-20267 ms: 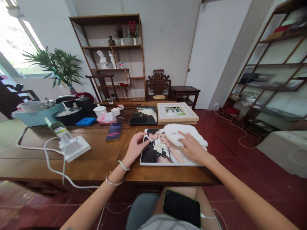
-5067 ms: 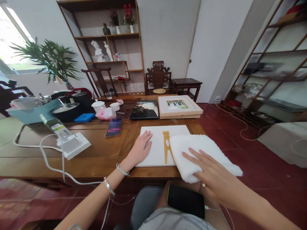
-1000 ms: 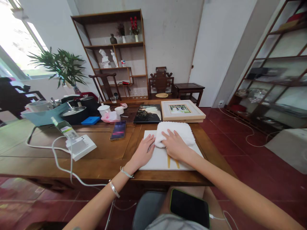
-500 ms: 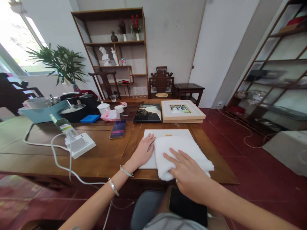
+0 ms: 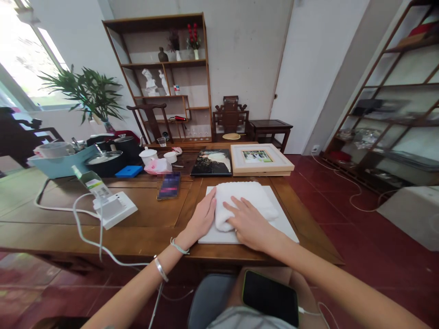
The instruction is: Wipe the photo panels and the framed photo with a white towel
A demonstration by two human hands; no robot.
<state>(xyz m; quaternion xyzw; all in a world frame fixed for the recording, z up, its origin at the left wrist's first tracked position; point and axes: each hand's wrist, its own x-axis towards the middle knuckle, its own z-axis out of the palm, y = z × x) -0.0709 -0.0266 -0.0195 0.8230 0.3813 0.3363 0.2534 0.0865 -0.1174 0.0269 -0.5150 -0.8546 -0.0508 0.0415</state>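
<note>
A folded white fluffy towel (image 5: 248, 196) lies on a flat white board (image 5: 286, 230) near the front edge of the wooden table. My right hand (image 5: 248, 224) is on the towel, its fingers spread over the top and its lower edge pinched near the thumb. Along the board's left side rests my left hand (image 5: 203, 217), fingers straight and close together, its fingertips beside the towel's left edge. The towel hides the yellow mark on the board.
Behind the board are a dark picture panel (image 5: 211, 162) and a pale wooden frame (image 5: 290, 167). To the left lie a phone (image 5: 168, 185), an opened white box (image 5: 120, 210) and a looping white cable (image 5: 113, 256). Another phone (image 5: 270, 299), with a cable attached, rests on my lap.
My right hand has slid the towel away from me and leftward over the board, covering the yellow mark. More of the board's right side shows. My left hand has stayed nearly in place.
</note>
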